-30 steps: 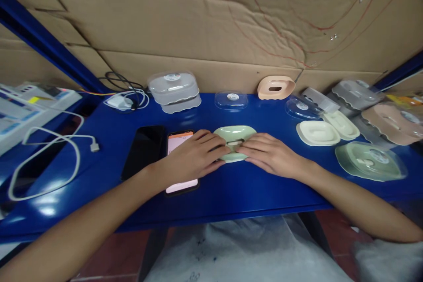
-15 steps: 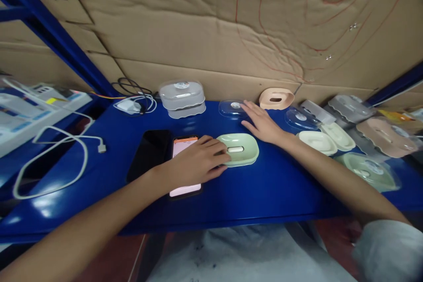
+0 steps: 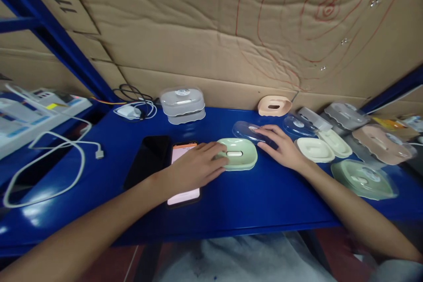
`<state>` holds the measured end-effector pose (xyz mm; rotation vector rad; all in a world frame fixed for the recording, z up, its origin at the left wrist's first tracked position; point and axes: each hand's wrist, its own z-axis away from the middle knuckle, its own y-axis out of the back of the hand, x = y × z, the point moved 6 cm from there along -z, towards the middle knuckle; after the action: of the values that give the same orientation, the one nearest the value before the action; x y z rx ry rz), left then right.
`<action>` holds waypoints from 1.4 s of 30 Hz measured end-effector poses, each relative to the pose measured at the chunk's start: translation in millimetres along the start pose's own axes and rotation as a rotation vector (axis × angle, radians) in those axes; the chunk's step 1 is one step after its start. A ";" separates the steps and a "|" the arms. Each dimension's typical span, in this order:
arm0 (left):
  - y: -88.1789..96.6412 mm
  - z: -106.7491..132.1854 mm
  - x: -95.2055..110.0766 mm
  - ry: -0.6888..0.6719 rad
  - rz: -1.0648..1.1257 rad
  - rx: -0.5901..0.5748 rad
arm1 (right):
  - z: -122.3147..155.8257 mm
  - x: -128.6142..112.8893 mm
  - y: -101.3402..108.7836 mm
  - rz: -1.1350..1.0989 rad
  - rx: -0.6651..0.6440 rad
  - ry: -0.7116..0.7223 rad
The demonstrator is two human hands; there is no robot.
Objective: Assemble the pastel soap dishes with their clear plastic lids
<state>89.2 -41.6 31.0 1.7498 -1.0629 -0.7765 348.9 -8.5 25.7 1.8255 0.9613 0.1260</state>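
My left hand is closed on the left rim of a light green soap dish, its fingertips reaching inside. The dish lies flat on the blue table, with a whitish oval piece in its middle. Just behind it and to the right, my right hand grips the right end of a clear plastic lid bearing a round sticker. The lid looks slightly tilted; whether it still touches the table I cannot tell. Beneath my left wrist lies a phone with a lit screen.
A dark phone lies at left. Behind stand stacked grey soap boxes and a peach tray. At right are another clear lid, cream dishes, a green soap box and a brown one. A white cable loops left.
My right hand has come nearer and to the right, bringing the clear lid with it from the back toward the green dish. My left hand keeps its hold on the dish.
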 end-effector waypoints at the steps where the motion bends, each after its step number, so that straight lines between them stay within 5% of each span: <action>1: 2.0 0.1 -1.3 0.015 -0.017 0.022 | -0.2 -7.5 0.6 -0.026 -0.014 0.032; 5: 9.1 1.4 -6.6 0.053 -0.045 0.108 | 3.5 -38.3 -8.5 -0.072 -0.081 0.180; 9: 1.3 2.2 -9.2 0.042 0.039 0.062 | 8.5 -54.5 -22.9 -0.068 -0.115 0.286; 36: -1.8 2.9 -13.0 0.081 0.045 0.019 | 9.7 -52.8 -37.6 0.140 -0.207 0.329; 42: -3.8 0.2 -14.9 0.122 -0.074 0.022 | -15.9 -30.8 -36.3 0.281 -0.153 0.227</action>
<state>83.8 -27.5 28.3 1.8399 -0.9324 -0.6962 300.2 -11.4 13.6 1.8202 0.8190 0.5750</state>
